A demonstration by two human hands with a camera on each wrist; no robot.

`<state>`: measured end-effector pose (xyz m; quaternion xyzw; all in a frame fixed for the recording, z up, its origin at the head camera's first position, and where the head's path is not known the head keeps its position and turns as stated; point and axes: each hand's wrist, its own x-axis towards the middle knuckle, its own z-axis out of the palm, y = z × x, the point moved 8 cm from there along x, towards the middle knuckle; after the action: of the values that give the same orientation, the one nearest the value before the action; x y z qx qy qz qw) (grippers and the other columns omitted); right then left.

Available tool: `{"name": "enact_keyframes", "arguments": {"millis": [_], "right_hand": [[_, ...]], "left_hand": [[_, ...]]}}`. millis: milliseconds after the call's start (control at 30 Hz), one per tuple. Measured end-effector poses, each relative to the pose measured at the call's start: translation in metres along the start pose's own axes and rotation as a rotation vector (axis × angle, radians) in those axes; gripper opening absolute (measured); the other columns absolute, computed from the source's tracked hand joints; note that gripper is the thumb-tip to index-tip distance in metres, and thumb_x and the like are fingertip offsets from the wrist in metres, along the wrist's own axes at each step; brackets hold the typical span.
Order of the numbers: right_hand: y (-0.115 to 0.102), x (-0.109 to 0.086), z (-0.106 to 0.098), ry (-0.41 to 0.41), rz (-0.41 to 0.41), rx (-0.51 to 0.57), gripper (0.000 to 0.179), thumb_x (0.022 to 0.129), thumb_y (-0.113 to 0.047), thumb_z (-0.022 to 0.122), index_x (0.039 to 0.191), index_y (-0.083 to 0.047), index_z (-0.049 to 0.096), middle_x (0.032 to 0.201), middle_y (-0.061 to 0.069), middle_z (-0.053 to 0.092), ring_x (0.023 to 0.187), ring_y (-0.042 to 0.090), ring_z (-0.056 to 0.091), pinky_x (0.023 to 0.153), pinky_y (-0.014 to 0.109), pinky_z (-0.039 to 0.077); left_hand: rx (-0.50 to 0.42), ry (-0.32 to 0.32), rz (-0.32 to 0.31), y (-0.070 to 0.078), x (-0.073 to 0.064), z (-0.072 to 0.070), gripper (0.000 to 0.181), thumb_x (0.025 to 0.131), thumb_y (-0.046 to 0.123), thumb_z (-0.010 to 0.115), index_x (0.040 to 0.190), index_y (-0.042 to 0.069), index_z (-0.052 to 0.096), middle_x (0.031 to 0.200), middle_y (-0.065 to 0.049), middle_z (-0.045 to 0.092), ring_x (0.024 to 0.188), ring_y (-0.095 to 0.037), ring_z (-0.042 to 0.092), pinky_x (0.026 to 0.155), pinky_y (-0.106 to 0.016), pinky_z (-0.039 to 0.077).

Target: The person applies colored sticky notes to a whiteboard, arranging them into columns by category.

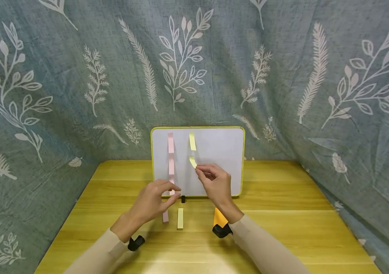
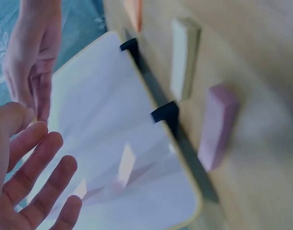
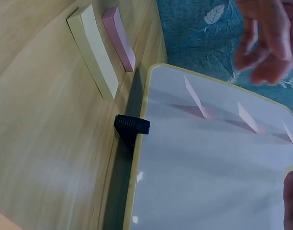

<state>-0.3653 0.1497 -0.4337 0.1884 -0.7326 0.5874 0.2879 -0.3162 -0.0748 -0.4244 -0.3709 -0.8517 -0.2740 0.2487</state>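
Observation:
My right hand [image 1: 216,184] pinches the lower end of a small yellow sticky note [image 1: 192,161] at the face of a whiteboard [image 1: 222,152]. This note bends away from the board; whether its top is stuck cannot be told. Straight above it is another yellow sticky note [image 1: 192,141]. To the left runs a column of pink sticky notes [image 1: 170,143], the lowest partly behind my left hand [image 1: 150,199]. That hand hovers before the board's lower left, holding nothing, its fingers loosely spread in the left wrist view. Below it lie a yellow sticky-note pad [image 1: 180,219] and a pink pad [image 1: 165,217].
Black feet [image 1: 182,199] support the board's bottom edge on the wooden table [image 1: 276,236]. An orange piece [image 1: 219,216] lies partly under my right wrist. Behind the table hangs a leaf-patterned curtain [image 1: 222,87]. Each wrist wears a black device [image 1: 136,242].

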Motion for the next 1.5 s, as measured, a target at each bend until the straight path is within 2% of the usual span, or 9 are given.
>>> {"name": "enact_keyframes", "arguments": {"millis": [200,367,500,667,867,1000,1167,1367,1500], "right_hand": [[0.001,0.002,0.0,0.026,-0.007,-0.003,0.01,0.105,-0.004,0.087,0.114,0.0,0.091,0.121,0.016,0.086,0.106,0.035,0.089,0.095,0.027,0.071],[0.003,0.0,0.003,0.034,-0.034,-0.015,0.01,0.104,-0.004,0.088,0.113,0.0,0.091,0.121,0.016,0.086,0.107,0.034,0.088,0.095,0.028,0.071],[0.004,-0.003,0.005,0.035,-0.062,-0.051,0.01,0.104,-0.004,0.088,0.113,0.001,0.09,0.121,0.016,0.085,0.108,0.034,0.088,0.095,0.03,0.072],[0.006,-0.005,0.007,0.043,-0.073,-0.064,0.01,0.104,-0.003,0.088,0.112,0.001,0.09,0.122,0.015,0.085,0.108,0.034,0.088,0.096,0.03,0.071],[0.005,-0.005,0.01,0.047,-0.101,-0.071,0.01,0.103,-0.002,0.088,0.112,0.001,0.09,0.12,0.016,0.086,0.106,0.035,0.088,0.095,0.027,0.071],[0.003,-0.004,0.012,0.055,-0.12,-0.088,0.01,0.103,-0.002,0.088,0.112,0.001,0.091,0.119,0.015,0.086,0.105,0.034,0.089,0.095,0.026,0.07],[0.002,-0.003,0.011,0.068,-0.137,-0.104,0.01,0.102,-0.001,0.088,0.112,0.001,0.091,0.118,0.015,0.086,0.103,0.033,0.089,0.094,0.025,0.07],[0.001,-0.001,0.012,0.069,-0.138,-0.094,0.009,0.103,0.0,0.087,0.111,0.002,0.091,0.118,0.019,0.085,0.1,0.036,0.089,0.093,0.027,0.071],[0.001,-0.001,0.012,0.071,-0.127,-0.094,0.008,0.102,0.001,0.088,0.11,0.002,0.091,0.118,0.019,0.085,0.101,0.036,0.089,0.094,0.026,0.07]], "left_hand": [[0.015,0.104,0.023,-0.006,0.023,-0.018,0.015,0.102,0.015,0.092,0.116,0.012,0.088,0.111,-0.002,0.088,0.102,-0.024,0.083,0.087,-0.045,0.07],[0.065,0.171,0.009,-0.013,0.039,-0.028,0.023,0.101,0.016,0.093,0.122,0.012,0.088,0.114,-0.006,0.086,0.106,-0.029,0.083,0.088,-0.048,0.07],[0.111,0.197,-0.02,-0.017,0.052,-0.032,0.031,0.101,0.02,0.093,0.131,0.013,0.085,0.124,-0.009,0.084,0.116,-0.034,0.081,0.093,-0.054,0.066],[0.137,0.2,-0.047,-0.021,0.071,-0.035,0.039,0.103,0.024,0.092,0.139,0.013,0.082,0.136,-0.01,0.08,0.126,-0.037,0.076,0.099,-0.06,0.062],[0.157,0.168,-0.049,-0.029,0.089,-0.033,0.049,0.103,0.028,0.091,0.148,0.014,0.077,0.152,-0.012,0.073,0.14,-0.041,0.069,0.105,-0.063,0.058],[0.204,0.128,-0.037,-0.034,0.1,-0.029,0.062,0.099,0.031,0.095,0.155,0.016,0.072,0.164,-0.014,0.066,0.15,-0.042,0.063,0.119,-0.067,0.055],[0.272,0.056,-0.04,-0.038,0.114,-0.022,0.074,0.098,0.036,0.096,0.163,0.017,0.065,0.175,-0.013,0.057,0.16,-0.042,0.055,0.134,-0.067,0.045],[0.352,-0.007,-0.056,-0.043,0.125,-0.014,0.091,0.096,0.042,0.098,0.173,0.02,0.055,0.184,-0.013,0.045,0.165,-0.041,0.049,0.14,-0.065,0.037],[0.372,-0.048,-0.089,-0.047,0.131,-0.01,0.099,0.096,0.046,0.098,0.178,0.021,0.048,0.189,-0.012,0.037,0.172,-0.042,0.04,0.146,-0.068,0.027]]}}
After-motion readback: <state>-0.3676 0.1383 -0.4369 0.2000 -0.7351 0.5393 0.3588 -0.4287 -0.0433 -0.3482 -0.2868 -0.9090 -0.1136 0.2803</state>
